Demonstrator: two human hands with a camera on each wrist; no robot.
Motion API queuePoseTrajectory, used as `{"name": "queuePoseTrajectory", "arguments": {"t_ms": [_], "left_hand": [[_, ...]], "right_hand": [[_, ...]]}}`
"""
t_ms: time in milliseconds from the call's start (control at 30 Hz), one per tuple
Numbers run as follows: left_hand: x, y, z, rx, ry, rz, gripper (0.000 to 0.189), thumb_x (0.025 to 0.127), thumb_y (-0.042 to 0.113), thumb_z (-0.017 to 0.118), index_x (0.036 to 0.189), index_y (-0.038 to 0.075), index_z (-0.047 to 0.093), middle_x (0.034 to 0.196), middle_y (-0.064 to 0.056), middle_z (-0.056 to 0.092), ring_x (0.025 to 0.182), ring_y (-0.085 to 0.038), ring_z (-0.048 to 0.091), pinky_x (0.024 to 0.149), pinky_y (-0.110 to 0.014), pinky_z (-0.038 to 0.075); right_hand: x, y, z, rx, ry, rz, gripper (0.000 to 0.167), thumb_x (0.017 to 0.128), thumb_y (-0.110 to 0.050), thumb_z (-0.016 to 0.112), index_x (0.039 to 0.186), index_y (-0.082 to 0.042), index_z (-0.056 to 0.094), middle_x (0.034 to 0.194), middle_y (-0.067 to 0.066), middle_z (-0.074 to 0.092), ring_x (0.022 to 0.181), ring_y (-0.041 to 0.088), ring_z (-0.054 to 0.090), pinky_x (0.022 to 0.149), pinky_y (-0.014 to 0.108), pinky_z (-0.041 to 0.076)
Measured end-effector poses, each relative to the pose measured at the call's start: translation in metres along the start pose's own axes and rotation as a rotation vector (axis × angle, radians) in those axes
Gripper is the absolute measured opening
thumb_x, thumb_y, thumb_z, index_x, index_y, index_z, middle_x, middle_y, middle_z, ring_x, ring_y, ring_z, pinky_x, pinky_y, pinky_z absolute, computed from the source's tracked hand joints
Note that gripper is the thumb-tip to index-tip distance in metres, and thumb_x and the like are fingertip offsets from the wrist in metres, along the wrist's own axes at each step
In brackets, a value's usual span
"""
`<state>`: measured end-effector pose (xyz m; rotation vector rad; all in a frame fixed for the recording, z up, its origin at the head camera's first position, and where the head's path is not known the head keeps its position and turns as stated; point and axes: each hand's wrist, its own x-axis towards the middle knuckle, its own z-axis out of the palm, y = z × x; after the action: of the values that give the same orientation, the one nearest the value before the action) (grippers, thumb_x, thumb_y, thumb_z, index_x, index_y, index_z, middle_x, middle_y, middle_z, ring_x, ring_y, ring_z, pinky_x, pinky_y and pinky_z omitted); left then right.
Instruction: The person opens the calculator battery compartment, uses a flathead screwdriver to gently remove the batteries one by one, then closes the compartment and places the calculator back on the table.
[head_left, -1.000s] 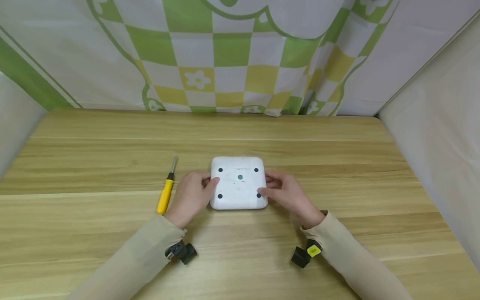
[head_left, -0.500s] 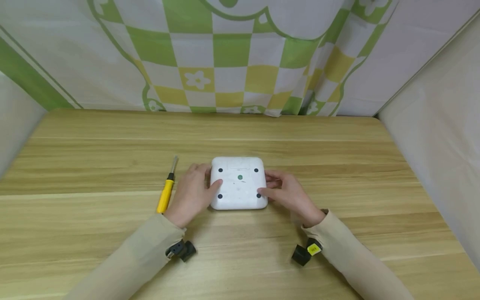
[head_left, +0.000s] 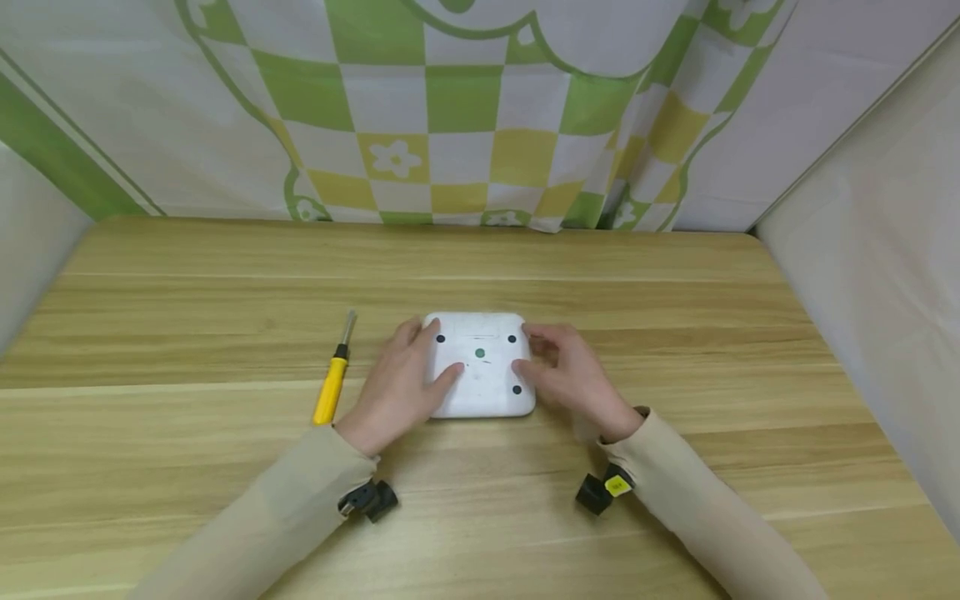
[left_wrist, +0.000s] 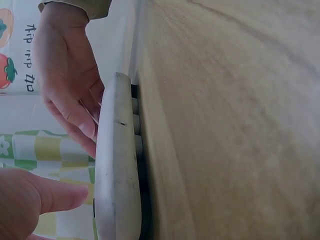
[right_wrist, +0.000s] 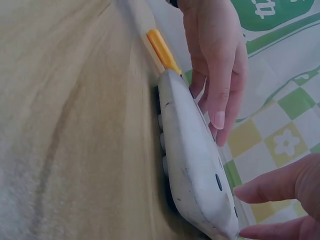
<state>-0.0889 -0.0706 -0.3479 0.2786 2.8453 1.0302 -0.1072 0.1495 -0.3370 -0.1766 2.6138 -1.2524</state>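
Observation:
A white square device (head_left: 487, 396) with rounded corners lies on the table, its back up. The back carries dark round feet, a green dot and a faint cover outline. Pale keys (left_wrist: 136, 125) show along its underside in the left wrist view. My left hand (head_left: 400, 372) is spread over the device's left side, fingers loosely extended. In the left wrist view its thumb stands apart from the back. My right hand (head_left: 576, 375) is at the right edge, thumb and fingers relaxed, their tips by the back; whether they touch I cannot tell. Neither hand grips it.
A screwdriver (head_left: 331, 387) with a yellow handle lies left of the left hand, its tip toward the far edge. The wooden table (head_left: 187, 292) ends at a green, white and yellow checked curtain (head_left: 457, 100).
My left hand has slid off the left edge and up over the back. The right hand has shifted slightly away from me and its fingers have come up. The device stays in place.

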Motion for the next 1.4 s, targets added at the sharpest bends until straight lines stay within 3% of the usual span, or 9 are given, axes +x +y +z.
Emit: {"name": "queuePoseTrajectory", "arguments": {"t_ms": [167,333,600,900,1133,1400], "left_hand": [[0.001,0.001,0.002,0.008,-0.016,-0.012,0.074,0.092,0.034,0.064,0.145,-0.007,0.033,0.152,-0.032,0.022,0.137,-0.048,0.03,0.111,-0.057,0.028],[0.002,0.003,0.001,0.02,-0.023,-0.028,0.076,0.089,0.035,0.067,0.144,-0.007,0.033,0.152,-0.031,0.023,0.136,-0.048,0.03,0.111,-0.057,0.028],[0.002,0.007,0.0,0.034,-0.022,-0.038,0.077,0.088,0.033,0.069,0.143,-0.008,0.035,0.149,-0.031,0.029,0.133,-0.049,0.035,0.11,-0.057,0.03],[0.002,0.006,0.001,0.031,-0.02,-0.04,0.077,0.088,0.033,0.069,0.143,-0.008,0.035,0.149,-0.03,0.03,0.133,-0.048,0.035,0.11,-0.056,0.031],[0.002,0.006,0.001,0.011,-0.023,-0.038,0.077,0.089,0.033,0.068,0.144,-0.007,0.034,0.15,-0.03,0.029,0.134,-0.047,0.034,0.109,-0.057,0.031],[0.002,0.006,0.0,0.019,-0.017,-0.038,0.077,0.088,0.032,0.069,0.143,-0.008,0.034,0.149,-0.03,0.03,0.134,-0.046,0.035,0.11,-0.055,0.032]], "right_hand": [[0.005,-0.001,0.001,-0.04,0.011,-0.032,0.05,0.087,-0.014,0.069,0.133,-0.002,0.054,0.129,0.019,0.052,0.114,0.031,0.055,0.092,0.04,0.052],[0.009,-0.002,0.003,-0.097,0.046,-0.088,0.046,0.086,-0.014,0.07,0.129,-0.002,0.058,0.121,0.019,0.056,0.097,0.028,0.059,0.08,0.037,0.054],[0.016,-0.007,0.006,-0.131,0.036,-0.17,0.038,0.087,-0.012,0.068,0.123,-0.002,0.063,0.134,0.02,0.053,0.111,0.035,0.06,0.091,0.043,0.053],[0.025,-0.012,0.006,-0.223,0.002,-0.243,0.035,0.089,-0.015,0.068,0.122,-0.006,0.065,0.137,0.017,0.054,0.127,0.034,0.05,0.104,0.049,0.042],[0.034,-0.015,0.007,-0.232,-0.005,-0.317,0.031,0.087,-0.013,0.069,0.117,-0.005,0.068,0.13,0.015,0.06,0.12,0.03,0.057,0.101,0.045,0.045],[0.044,-0.021,0.01,-0.313,-0.068,-0.377,0.025,0.091,-0.014,0.066,0.114,-0.006,0.07,0.119,0.011,0.067,0.111,0.024,0.063,0.096,0.038,0.05]]}}
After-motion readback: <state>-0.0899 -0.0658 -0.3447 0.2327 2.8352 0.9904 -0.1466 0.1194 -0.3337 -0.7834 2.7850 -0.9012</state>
